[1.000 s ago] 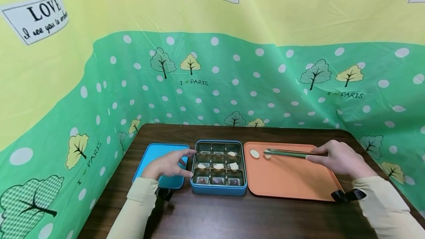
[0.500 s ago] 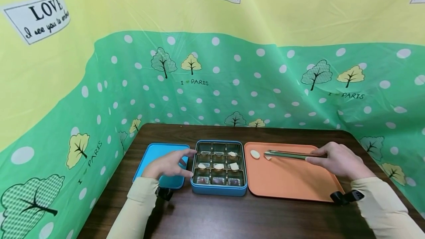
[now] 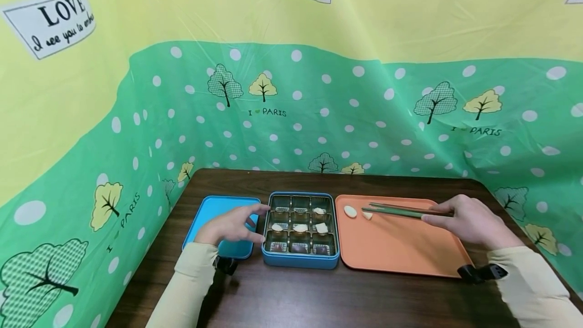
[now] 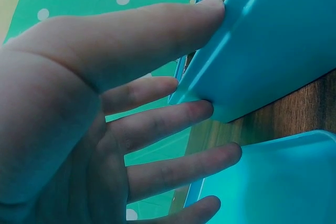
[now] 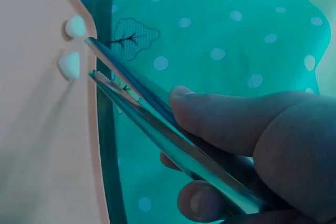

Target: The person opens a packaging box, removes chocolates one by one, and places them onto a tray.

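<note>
My right hand (image 3: 469, 219) holds a pair of metal tweezers (image 3: 401, 211) between thumb and fingers. Their serrated tips stand apart, with nothing gripped between them, in the right wrist view. Close to the tips, a small white wedge-shaped piece (image 3: 367, 215) lies on the orange tray (image 3: 401, 247), with a white oval piece (image 3: 349, 211) to its left. My left hand (image 3: 227, 227) is spread at the left side of a blue box (image 3: 300, 261) with a divided insert; its thumb touches the box's edge in the left wrist view. White pieces (image 3: 300, 228) sit in several compartments.
A blue lid (image 3: 214, 209) lies left of the box, partly under my left hand. Everything rests on a dark wooden table (image 3: 291, 297). A green and yellow printed cloth (image 3: 291, 130) hangs behind and at the sides.
The tweezers' tips have spread apart; they were close together before, over the wedge-shaped piece. My right hand has shifted slightly. The left hand stays at the box.
</note>
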### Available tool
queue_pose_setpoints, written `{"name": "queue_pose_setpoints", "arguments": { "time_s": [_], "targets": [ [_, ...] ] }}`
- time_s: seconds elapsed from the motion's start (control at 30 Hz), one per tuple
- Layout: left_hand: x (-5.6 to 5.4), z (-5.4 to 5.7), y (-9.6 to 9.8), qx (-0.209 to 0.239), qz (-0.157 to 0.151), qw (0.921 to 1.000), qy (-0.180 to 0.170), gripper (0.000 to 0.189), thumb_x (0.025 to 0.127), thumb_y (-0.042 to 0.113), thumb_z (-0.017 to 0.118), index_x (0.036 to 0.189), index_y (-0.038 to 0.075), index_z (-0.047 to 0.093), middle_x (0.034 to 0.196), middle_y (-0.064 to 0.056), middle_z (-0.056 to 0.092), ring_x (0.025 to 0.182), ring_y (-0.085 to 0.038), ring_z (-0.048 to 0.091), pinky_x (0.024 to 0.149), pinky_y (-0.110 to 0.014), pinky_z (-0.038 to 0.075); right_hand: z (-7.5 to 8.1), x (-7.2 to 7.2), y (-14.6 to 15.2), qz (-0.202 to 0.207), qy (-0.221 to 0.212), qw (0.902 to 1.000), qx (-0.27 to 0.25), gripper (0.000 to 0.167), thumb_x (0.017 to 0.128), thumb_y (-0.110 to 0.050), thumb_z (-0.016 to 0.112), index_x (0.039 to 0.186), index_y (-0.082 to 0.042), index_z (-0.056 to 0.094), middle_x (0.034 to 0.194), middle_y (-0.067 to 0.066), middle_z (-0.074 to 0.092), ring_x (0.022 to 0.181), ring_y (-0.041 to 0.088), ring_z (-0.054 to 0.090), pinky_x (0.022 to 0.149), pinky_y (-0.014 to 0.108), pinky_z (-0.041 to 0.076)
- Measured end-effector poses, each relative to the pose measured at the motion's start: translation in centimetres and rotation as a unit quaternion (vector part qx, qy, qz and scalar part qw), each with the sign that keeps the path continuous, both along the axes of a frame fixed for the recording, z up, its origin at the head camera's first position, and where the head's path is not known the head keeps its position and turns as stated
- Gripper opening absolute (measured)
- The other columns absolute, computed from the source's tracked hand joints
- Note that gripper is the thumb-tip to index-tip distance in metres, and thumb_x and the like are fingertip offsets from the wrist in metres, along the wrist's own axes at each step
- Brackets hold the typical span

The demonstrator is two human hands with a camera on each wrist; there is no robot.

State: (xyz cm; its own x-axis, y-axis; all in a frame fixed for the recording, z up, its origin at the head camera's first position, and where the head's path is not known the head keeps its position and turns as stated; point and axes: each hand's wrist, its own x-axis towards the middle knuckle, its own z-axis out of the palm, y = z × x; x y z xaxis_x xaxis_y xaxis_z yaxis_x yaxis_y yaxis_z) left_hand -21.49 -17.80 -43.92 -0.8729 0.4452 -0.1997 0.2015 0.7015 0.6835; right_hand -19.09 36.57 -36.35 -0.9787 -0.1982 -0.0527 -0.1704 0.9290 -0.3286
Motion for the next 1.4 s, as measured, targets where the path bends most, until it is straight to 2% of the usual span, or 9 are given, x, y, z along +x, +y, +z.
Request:
{"name": "queue_pose_setpoints", "arguments": {
  "time_s": [0.07, 0.17, 0.3, 0.6, 0.87, 1.03, 1.17, 1.27, 1.4],
  "targets": [
    [0.0, 0.0, 0.0, -0.001, 0.001, 1.0000, 0.000, 0.080, 0.087, 0.026, 0.089, 0.156, 0.018, 0.049, 0.152, -0.015, 0.055, 0.114, -0.035, 0.066, 0.092, -0.055, 0.059, 0.1, 0.3, -0.3, 0.001, 0.003, 1.0000, -0.005, 0.064, 0.092, -0.058, 0.075, 0.124, -0.004, 0.077, 0.128, 0.033, 0.067, 0.065, 0.017, 0.054, 0.056, 0.034, 0.038],
    [-0.1, 0.0, 0.0, -0.002, 0.002, 1.0000, 0.000, 0.080, 0.087, 0.026, 0.089, 0.156, 0.018, 0.049, 0.152, -0.015, 0.055, 0.114, -0.035, 0.066, 0.092, -0.055, 0.059, 0.4, 0.6, -1.2, -0.001, 0.003, 0.9999, -0.013, 0.066, 0.092, -0.058, 0.075, 0.128, -0.004, 0.075, 0.094, 0.025, 0.075, 0.052, 0.015, 0.042, 0.049, 0.033, 0.034],
    [-0.1, -0.1, -0.1, -0.001, 0.000, 1.0000, 0.001, 0.081, 0.087, 0.026, 0.089, 0.157, 0.017, 0.048, 0.152, -0.014, 0.055, 0.113, -0.035, 0.066, 0.091, -0.055, 0.059, 1.0, 0.9, -2.6, 0.001, 0.009, 0.9999, -0.015, 0.065, 0.092, -0.058, 0.075, 0.131, -0.006, 0.074, 0.053, -0.001, 0.050, 0.045, 0.011, 0.034, 0.045, 0.032, 0.031],
    [-0.1, -0.1, -0.2, 0.007, -0.002, 1.0000, -0.001, 0.081, 0.088, 0.025, 0.088, 0.157, 0.016, 0.048, 0.152, -0.014, 0.055, 0.114, -0.036, 0.066, 0.093, -0.055, 0.058, 2.3, 0.8, -5.4, 0.032, 0.038, 0.9987, -0.016, 0.058, 0.094, -0.051, 0.076, 0.130, -0.007, 0.075, 0.047, -0.002, 0.048, 0.044, 0.009, 0.032, 0.045, 0.031, 0.033],
    [0.0, 0.0, -0.1, 0.001, -0.002, 1.0000, 0.000, 0.080, 0.088, 0.026, 0.088, 0.157, 0.017, 0.048, 0.152, -0.014, 0.055, 0.114, -0.035, 0.066, 0.095, -0.056, 0.058, 2.1, 0.3, -7.5, 0.069, 0.061, 0.9952, -0.032, 0.058, 0.093, -0.053, 0.076, 0.129, -0.006, 0.076, 0.041, -0.007, 0.042, 0.041, 0.007, 0.027, 0.044, 0.029, 0.032],
    [0.0, 0.0, -0.1, 0.001, -0.002, 1.0000, -0.003, 0.080, 0.088, 0.026, 0.088, 0.157, 0.018, 0.048, 0.153, -0.015, 0.054, 0.115, -0.036, 0.066, 0.094, -0.056, 0.058, 2.1, -0.4, -8.9, 0.089, 0.063, 0.9936, -0.029, 0.053, 0.093, -0.049, 0.078, 0.126, -0.006, 0.078, 0.047, -0.008, 0.050, 0.043, 0.008, 0.034, 0.044, 0.029, 0.032],
    [-0.1, -0.1, -0.2, -0.002, -0.009, 1.0000, 0.000, 0.079, 0.089, 0.026, 0.087, 0.157, 0.018, 0.048, 0.153, -0.014, 0.054, 0.115, -0.035, 0.066, 0.094, -0.054, 0.058, 2.2, -1.0, -10.0, 0.106, 0.074, 0.9915, -0.012, 0.047, 0.092, -0.047, 0.079, 0.121, -0.009, 0.081, 0.083, 0.004, 0.078, 0.062, 0.008, 0.052, 0.049, 0.030, 0.039],
    [-0.1, -0.1, -0.2, -0.002, -0.013, 0.9999, 0.002, 0.079, 0.089, 0.027, 0.087, 0.157, 0.017, 0.047, 0.153, -0.013, 0.054, 0.114, -0.033, 0.066, 0.093, -0.053, 0.058, 2.4, -1.3, -10.7, 0.120, 0.084, 0.9893, 0.002, 0.041, 0.092, -0.044, 0.080, 0.117, -0.012, 0.082, 0.110, 0.007, 0.080, 0.074, 0.007, 0.060, 0.052, 0.031, 0.043],
    [0.0, -0.1, -0.2, -0.001, -0.011, 0.9999, 0.000, 0.080, 0.089, 0.027, 0.087, 0.158, 0.017, 0.047, 0.154, -0.013, 0.054, 0.114, -0.033, 0.066, 0.093, -0.052, 0.058, 2.6, -1.9, -11.6, 0.129, 0.080, 0.9883, 0.016, 0.035, 0.092, -0.040, 0.080, 0.115, -0.014, 0.084, 0.111, 0.006, 0.080, 0.073, 0.007, 0.062, 0.051, 0.031, 0.042]
  ]
}}
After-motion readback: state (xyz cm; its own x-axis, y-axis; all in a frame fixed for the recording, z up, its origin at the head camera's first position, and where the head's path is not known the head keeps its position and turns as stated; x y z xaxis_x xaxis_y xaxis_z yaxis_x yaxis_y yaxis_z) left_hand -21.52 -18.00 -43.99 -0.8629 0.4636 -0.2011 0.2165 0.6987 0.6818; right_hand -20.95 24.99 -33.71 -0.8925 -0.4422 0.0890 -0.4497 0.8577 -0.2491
